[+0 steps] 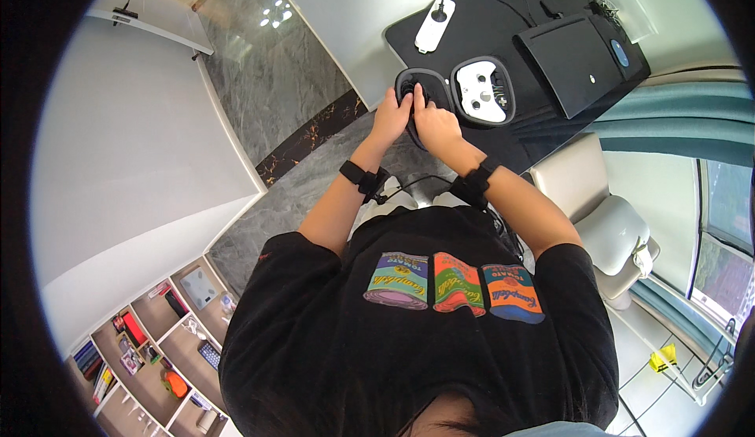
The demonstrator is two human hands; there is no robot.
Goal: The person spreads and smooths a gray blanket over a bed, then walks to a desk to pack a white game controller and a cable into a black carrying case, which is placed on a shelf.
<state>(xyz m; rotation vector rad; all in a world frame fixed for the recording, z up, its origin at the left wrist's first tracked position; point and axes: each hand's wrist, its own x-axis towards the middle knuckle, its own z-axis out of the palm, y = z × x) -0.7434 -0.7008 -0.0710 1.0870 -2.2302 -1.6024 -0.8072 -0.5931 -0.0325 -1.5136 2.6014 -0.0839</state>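
Observation:
A black zip case for a game controller lies open on the dark table, its two halves spread side by side. In the right half [511, 108] rests a white game controller [476, 89] with small dark parts beside it. My left hand [386, 120] is closed on the rim of the left half [425, 73]. Over that same half, my right hand [437, 126] reaches in with its index finger stretched out and the other fingers curled. Dark stuff lies under my fingertips inside, too dark to make out. Each wrist wears a black strap, with a cable between them.
On the black table [543, 140] are a white power strip [435, 25] with a plug, a closed black laptop [572, 64] and a clear bin [629, 9] of cables. A pale chair [578, 174] stands at the right. Shelves [161, 339] fill the lower left.

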